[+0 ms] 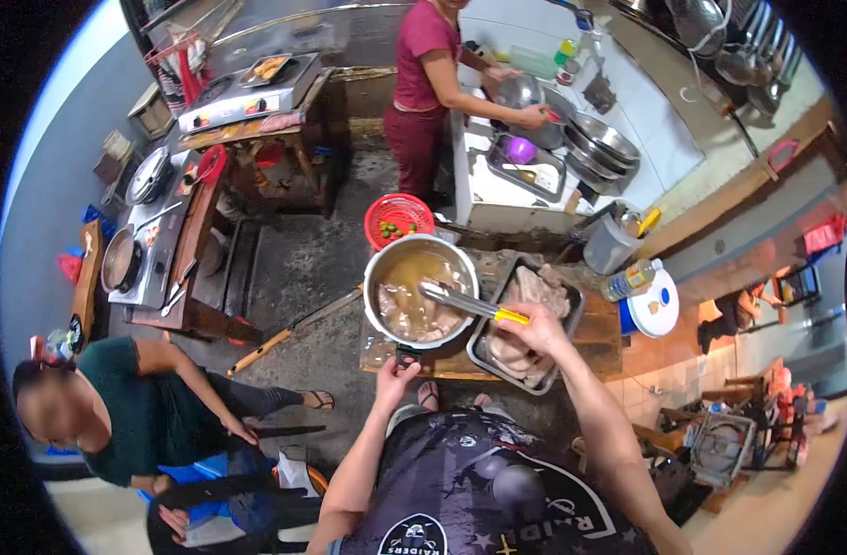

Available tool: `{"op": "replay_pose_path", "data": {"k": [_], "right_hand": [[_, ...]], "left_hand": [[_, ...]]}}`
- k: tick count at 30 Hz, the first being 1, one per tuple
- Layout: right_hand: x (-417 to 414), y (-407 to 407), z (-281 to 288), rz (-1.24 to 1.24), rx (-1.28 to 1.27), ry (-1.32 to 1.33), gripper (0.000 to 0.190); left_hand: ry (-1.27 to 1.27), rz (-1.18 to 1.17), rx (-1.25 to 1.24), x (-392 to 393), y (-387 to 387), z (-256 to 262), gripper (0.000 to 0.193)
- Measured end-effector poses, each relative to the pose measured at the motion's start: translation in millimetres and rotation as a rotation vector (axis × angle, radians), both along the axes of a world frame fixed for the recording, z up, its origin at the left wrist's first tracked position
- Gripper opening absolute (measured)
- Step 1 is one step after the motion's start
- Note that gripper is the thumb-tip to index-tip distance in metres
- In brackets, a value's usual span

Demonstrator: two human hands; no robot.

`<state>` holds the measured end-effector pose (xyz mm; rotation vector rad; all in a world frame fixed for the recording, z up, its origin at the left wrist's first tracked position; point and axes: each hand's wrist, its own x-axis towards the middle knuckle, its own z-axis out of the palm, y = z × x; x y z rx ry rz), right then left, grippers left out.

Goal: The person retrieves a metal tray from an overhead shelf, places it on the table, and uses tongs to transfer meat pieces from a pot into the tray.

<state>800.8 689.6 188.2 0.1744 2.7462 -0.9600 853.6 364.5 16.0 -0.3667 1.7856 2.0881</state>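
My left hand [395, 383] grips the black handle [409, 356] of a metal pot [371, 320] on a wooden table. Yellowish broth [411, 272] and pieces of pale meat [396, 305] fill the pot's lower part. In my right hand [536, 326] is a pair of metal tongs [463, 300] with yellow grips. Their tips reach over the pot, at the broth; I cannot tell whether they pinch a piece. To the right of the pot, partly under my right hand, a dark metal tray [577, 312] holds several pieces of pale cooked meat [531, 291].
Behind the pot stands a red plastic basket [375, 234] with small green fruits. A plastic bottle [631, 279] and a white-lidded tub [652, 312] are to the right. One person [423, 76] works at the sink; another [160, 395] sits at left near a gas stove [156, 243].
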Motion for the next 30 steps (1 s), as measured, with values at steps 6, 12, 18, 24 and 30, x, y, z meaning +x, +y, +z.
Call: {"op": "replay_pose_path", "data": {"k": [6, 12, 18, 24, 30], "right_hand": [[37, 65, 26, -0.21, -0.278, -0.02, 0.031], [90, 121, -27, -0.416, -0.294, -0.129, 0.033], [103, 125, -46, -0.433, -0.012, -0.069, 0.035], [69, 74, 22, -0.283, 0.086, 0.259, 0.039], [-2, -5, 39, 0.263, 0.524, 0.429, 0.031]], "left_hand": [[-0.041, 0.027, 0.036, 1, -9, -3, 0.02], [-0.073, -0.069, 0.081, -5, -8, 5, 0.022], [-0.092, -0.143, 0.068, -13, -17, 0, 0.023], [-0.186, -0.205, 0.142, -20, -20, -3, 0.024], [-0.162, -0.248, 0.196, -23, -27, -18, 0.024]]}}
